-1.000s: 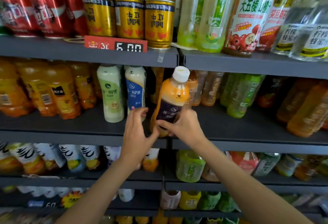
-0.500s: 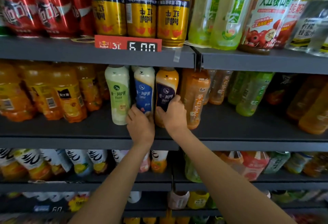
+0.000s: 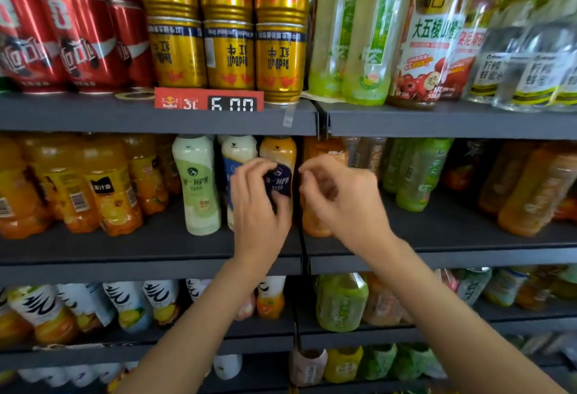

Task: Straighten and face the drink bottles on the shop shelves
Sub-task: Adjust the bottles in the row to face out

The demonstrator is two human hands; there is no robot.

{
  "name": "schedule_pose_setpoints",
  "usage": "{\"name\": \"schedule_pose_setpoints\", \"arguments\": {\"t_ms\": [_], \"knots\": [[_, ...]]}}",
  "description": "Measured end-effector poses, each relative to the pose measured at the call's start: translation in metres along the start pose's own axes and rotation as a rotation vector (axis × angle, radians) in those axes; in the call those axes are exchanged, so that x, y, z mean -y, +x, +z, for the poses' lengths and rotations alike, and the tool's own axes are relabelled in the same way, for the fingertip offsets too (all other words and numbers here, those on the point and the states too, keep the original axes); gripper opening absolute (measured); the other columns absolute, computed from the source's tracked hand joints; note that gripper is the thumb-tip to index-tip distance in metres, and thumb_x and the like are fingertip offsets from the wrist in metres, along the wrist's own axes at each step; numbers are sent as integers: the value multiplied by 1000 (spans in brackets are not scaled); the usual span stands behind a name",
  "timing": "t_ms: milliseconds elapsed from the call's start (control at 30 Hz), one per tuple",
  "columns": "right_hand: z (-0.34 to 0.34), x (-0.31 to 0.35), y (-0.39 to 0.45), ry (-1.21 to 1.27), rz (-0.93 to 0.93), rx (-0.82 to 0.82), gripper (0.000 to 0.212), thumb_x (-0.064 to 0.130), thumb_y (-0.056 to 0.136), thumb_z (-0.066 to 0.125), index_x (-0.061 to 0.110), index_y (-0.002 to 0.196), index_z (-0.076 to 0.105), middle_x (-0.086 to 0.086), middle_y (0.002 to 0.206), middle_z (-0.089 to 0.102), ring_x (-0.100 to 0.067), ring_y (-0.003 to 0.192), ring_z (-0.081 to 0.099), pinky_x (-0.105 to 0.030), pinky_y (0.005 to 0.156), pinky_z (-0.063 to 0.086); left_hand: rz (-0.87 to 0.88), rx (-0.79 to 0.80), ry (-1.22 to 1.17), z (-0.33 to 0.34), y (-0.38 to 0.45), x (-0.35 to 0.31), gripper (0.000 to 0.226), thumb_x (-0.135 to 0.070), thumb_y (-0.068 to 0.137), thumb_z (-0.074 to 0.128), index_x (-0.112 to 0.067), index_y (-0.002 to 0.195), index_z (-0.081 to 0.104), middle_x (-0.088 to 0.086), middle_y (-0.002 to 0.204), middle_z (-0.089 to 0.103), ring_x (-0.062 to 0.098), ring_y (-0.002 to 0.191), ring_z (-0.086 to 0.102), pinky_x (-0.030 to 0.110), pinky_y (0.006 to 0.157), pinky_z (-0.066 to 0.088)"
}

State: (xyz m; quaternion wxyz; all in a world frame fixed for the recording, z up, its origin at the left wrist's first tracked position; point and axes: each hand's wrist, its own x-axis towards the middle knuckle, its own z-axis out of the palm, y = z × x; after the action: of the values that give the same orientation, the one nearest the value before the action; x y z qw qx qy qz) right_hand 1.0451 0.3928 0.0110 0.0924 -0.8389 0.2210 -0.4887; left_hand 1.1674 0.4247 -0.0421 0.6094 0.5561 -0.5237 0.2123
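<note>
— How many of those slim milk-tea bottles do you have on the middle shelf (image 3: 150,247)?

— You have three in a row, all upright: a pale green-labelled plastic bottle (image 3: 197,184) on the left, a cream bottle with a blue label (image 3: 234,156) in the middle, and an orange bottle with a dark navy label (image 3: 278,162) on the right, its label turned toward you. Your left hand (image 3: 257,206) curls round the front of the orange bottle, thumb and fingers on the label. Your right hand (image 3: 338,197) sits just right of it with fingers loosely bent and nothing in them; it is blurred, so whether a fingertip touches the bottle you cannot tell.

— What else is around?

— Left of the three stand amber juice bottles with yellow labels (image 3: 109,194). To the right, behind your right hand, an orange tea bottle (image 3: 324,150) is partly hidden. On the shelf above are three gold cans (image 3: 229,53) at the front, red cans (image 3: 78,50) to their left, and two green bottles (image 3: 371,41) to their right. A red price tag (image 3: 208,101) reads 6.00.
</note>
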Motion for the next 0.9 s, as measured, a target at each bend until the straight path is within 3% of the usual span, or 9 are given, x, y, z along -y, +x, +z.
{"name": "schedule_pose_setpoints", "arguments": {"t_ms": [67, 133, 233, 367, 433, 533, 667, 767, 900], "knots": [[-33, 7, 15, -16, -68, -185, 18, 19, 89, 53, 6, 90, 65, 1, 65, 65, -11, 55, 60, -32, 55, 51, 114, -72, -55, 5, 25, -23, 31, 1, 77, 45, 4, 107, 52, 4, 108, 41, 20, 104, 44, 31, 91, 40], [-61, 7, 39, -33, -22, -309, 17, 18, 89, 53, 6, 92, 65, 1, 72, 66, -13, 62, 62, -33, 62, 52, 159, -120, -97, 10, 47, -45, 31, 1, 75, 45, 4, 105, 53, 3, 107, 42, 20, 101, 44, 33, 87, 41], [-95, -4, 87, -157, 54, -362, 26, 20, 89, 56, 5, 109, 59, -4, 97, 64, -20, 77, 63, -29, 74, 45, 169, -85, -99, 15, 78, -72, 34, 1, 76, 49, 1, 109, 51, 0, 107, 41, 17, 101, 43, 28, 89, 38], [-122, -5, 165, -432, 95, -267, 75, 38, 86, 63, 7, 143, 26, -10, 141, 41, -25, 124, 45, -29, 95, 36, 54, 85, 9, 23, 117, -89, 43, -4, 80, 57, -3, 121, 45, 8, 118, 46, 22, 111, 45, 30, 95, 38], [-124, -1, 199, -502, 116, -181, 90, 41, 83, 67, 9, 148, 13, -13, 142, 39, -30, 125, 44, -37, 96, 39, -14, 134, 53, 25, 131, -90, 46, -8, 83, 59, -5, 125, 42, 9, 125, 44, 22, 116, 43, 28, 100, 35], [-115, -4, 226, -540, 215, -43, 101, 41, 80, 70, 10, 149, 3, -17, 128, 52, -34, 114, 53, -41, 87, 44, -45, 160, 46, 23, 137, -87, 45, -9, 85, 58, -6, 126, 40, 8, 127, 44, 21, 118, 44, 29, 101, 34], [-105, -5, 225, -550, 218, -98, 107, 47, 72, 76, 14, 148, 9, -14, 125, 55, -33, 113, 55, -41, 85, 46, -29, 175, 52, 20, 135, -83, 49, -14, 85, 61, -6, 128, 39, 8, 126, 44, 21, 117, 44, 28, 98, 36], [-103, 9, 208, -483, 154, -143, 108, 51, 66, 77, 12, 146, 16, -13, 134, 46, -31, 117, 52, -40, 90, 45, -48, 213, 20, 21, 135, -83, 66, -29, 82, 68, -8, 135, 33, 7, 134, 42, 21, 123, 41, 31, 103, 35], [-127, 21, 159, -359, 12, -281, 83, 53, 66, 75, 10, 129, 42, -5, 122, 48, -17, 108, 48, -22, 80, 37, -21, 253, -25, 29, 122, -98, 84, -44, 78, 70, -10, 141, 27, 5, 139, 42, 19, 127, 36, 37, 106, 33]]}}
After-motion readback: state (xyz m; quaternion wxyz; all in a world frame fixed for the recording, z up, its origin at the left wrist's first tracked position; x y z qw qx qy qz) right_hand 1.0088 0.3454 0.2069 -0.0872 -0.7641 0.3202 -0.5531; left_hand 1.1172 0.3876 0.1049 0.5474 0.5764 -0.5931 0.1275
